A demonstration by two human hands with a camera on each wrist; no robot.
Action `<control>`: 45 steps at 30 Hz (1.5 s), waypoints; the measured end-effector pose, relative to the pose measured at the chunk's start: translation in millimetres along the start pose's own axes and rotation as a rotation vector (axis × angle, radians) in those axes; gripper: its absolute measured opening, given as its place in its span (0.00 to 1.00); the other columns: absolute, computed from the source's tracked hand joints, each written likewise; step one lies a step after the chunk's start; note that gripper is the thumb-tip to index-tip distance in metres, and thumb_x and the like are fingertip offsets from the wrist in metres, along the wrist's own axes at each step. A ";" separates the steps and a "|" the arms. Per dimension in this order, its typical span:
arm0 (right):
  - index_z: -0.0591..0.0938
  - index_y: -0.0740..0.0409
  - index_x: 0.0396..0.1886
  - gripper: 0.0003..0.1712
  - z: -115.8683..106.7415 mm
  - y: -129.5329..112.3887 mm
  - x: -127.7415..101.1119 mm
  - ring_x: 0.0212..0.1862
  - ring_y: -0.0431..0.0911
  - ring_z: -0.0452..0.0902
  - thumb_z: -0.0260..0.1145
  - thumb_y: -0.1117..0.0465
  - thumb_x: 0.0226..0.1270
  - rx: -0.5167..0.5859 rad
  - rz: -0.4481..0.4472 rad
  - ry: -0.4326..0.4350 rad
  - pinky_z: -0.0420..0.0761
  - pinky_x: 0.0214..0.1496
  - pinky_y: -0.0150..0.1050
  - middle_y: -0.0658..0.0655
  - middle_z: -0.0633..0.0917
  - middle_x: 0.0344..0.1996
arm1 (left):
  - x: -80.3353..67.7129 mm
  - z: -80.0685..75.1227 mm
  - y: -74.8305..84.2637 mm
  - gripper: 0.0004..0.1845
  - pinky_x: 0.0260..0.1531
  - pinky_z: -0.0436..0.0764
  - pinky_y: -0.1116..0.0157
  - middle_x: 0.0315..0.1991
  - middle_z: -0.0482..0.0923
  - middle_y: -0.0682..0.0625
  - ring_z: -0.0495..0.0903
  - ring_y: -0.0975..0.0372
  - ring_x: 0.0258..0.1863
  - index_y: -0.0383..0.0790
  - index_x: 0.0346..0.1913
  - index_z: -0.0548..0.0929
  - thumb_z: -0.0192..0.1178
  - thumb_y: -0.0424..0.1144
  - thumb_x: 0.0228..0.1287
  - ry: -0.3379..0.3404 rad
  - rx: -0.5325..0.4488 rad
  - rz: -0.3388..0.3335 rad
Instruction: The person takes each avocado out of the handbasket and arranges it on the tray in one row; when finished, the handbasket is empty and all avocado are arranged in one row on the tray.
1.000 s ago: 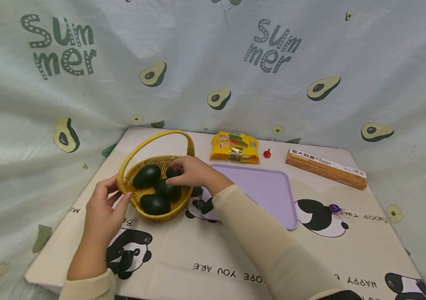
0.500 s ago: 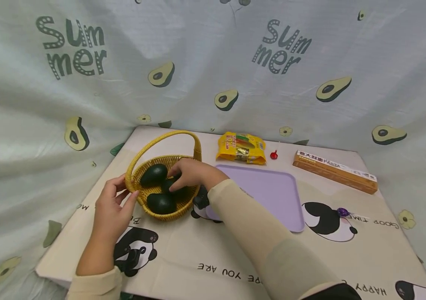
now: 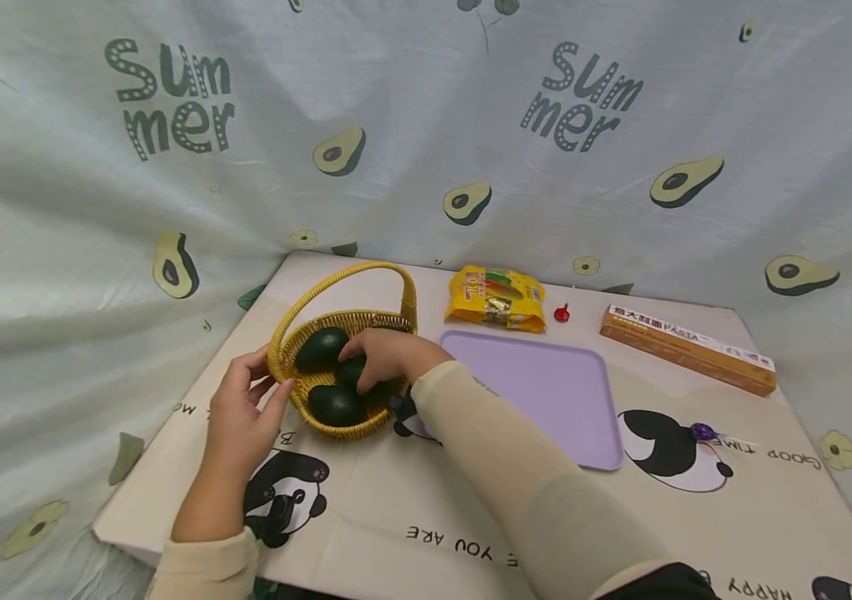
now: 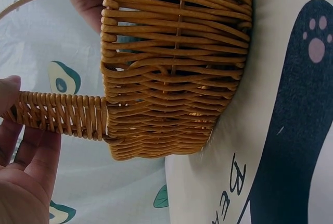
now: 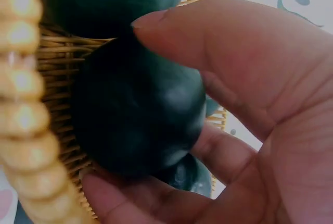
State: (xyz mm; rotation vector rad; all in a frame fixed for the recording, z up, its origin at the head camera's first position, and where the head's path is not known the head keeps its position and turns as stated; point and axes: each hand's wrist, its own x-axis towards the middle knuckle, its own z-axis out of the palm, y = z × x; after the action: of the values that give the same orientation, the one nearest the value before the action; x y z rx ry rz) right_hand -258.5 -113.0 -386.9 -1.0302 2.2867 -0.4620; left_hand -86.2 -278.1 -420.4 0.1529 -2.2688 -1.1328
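Note:
A yellow wicker basket [image 3: 351, 431] with an arched handle [image 4: 62, 113] stands at the left of the table and holds several dark green avocados. At the handle's left base, my left hand [image 3: 246, 417] pinches the woven band between thumb and fingers. Reaching in from the right, my right hand [image 3: 390, 357] has thumb and fingers curled round the middle avocado [image 5: 140, 109]. Beside it lie one avocado [image 3: 323, 350] toward the back and another avocado [image 3: 338, 406] toward the front. In the right wrist view, part of a further avocado [image 5: 200, 179] shows behind the fingers.
Right of the basket lies a lilac tray [image 3: 546, 400], partly under my right forearm. Behind it are a yellow snack bag [image 3: 496, 298] and a small red item [image 3: 562, 313]. A pasta box [image 3: 684, 350] and a purple-wrapped lollipop [image 3: 704, 432] lie farther right.
My right hand has settled lower into the basket and closed round the middle avocado. The left hand keeps its place on the handle. The whole head view has shifted slightly.

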 end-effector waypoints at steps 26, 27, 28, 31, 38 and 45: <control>0.81 0.36 0.66 0.28 -8.4 10.7 -6.0 0.62 0.41 0.72 0.70 0.61 0.67 -0.060 -0.139 -0.014 0.75 0.73 0.41 0.47 0.78 0.68 | -0.2 0.8 0.2 0.31 0.63 0.78 0.67 0.60 0.76 0.38 0.79 0.49 0.61 0.32 0.68 0.69 0.66 0.22 0.64 0.010 0.016 0.001; 0.81 0.36 0.66 0.28 -8.8 11.5 -6.5 0.61 0.41 0.72 0.70 0.61 0.66 -0.052 -0.151 -0.008 0.76 0.72 0.40 0.47 0.78 0.68 | 0.0 0.8 0.4 0.31 0.63 0.78 0.67 0.60 0.76 0.38 0.79 0.49 0.61 0.31 0.68 0.69 0.66 0.22 0.64 0.012 0.013 0.003; 0.81 0.37 0.66 0.29 -9.0 12.3 -7.1 0.61 0.41 0.72 0.70 0.60 0.66 -0.045 -0.157 -0.002 0.76 0.72 0.40 0.46 0.78 0.67 | 0.2 0.9 0.6 0.30 0.63 0.78 0.67 0.60 0.76 0.38 0.79 0.49 0.61 0.32 0.68 0.69 0.66 0.22 0.64 0.012 0.012 0.004; 0.80 0.38 0.67 0.33 -8.2 13.2 -10.1 0.61 0.42 0.72 0.74 0.61 0.61 -0.002 -0.152 0.010 0.78 0.69 0.39 0.46 0.77 0.68 | -0.1 1.5 1.1 0.30 0.63 0.78 0.66 0.60 0.76 0.38 0.79 0.49 0.60 0.32 0.68 0.69 0.66 0.22 0.64 0.009 0.011 0.002; 0.77 0.39 0.69 0.38 -6.5 11.8 -18.9 0.60 0.43 0.73 0.77 0.60 0.58 0.030 -0.168 0.065 0.80 0.65 0.39 0.47 0.77 0.67 | -0.8 1.9 0.8 0.31 0.62 0.78 0.69 0.59 0.76 0.38 0.79 0.49 0.60 0.31 0.68 0.69 0.66 0.22 0.64 0.013 0.015 0.005; 0.78 0.42 0.68 0.36 -8.2 11.9 -33.4 0.59 0.43 0.74 0.75 0.56 0.58 0.078 -0.226 0.143 0.81 0.63 0.37 0.47 0.78 0.64 | 0.3 2.0 -1.2 0.31 0.62 0.78 0.73 0.58 0.76 0.36 0.79 0.49 0.59 0.29 0.67 0.69 0.66 0.20 0.62 0.019 0.008 0.024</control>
State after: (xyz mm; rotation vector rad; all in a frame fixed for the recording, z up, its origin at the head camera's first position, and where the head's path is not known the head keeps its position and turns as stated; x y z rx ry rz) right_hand -252.7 -79.2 -374.6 -1.2580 2.2650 -0.7322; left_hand -87.8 -277.5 -422.1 0.1387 -2.2533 -1.1055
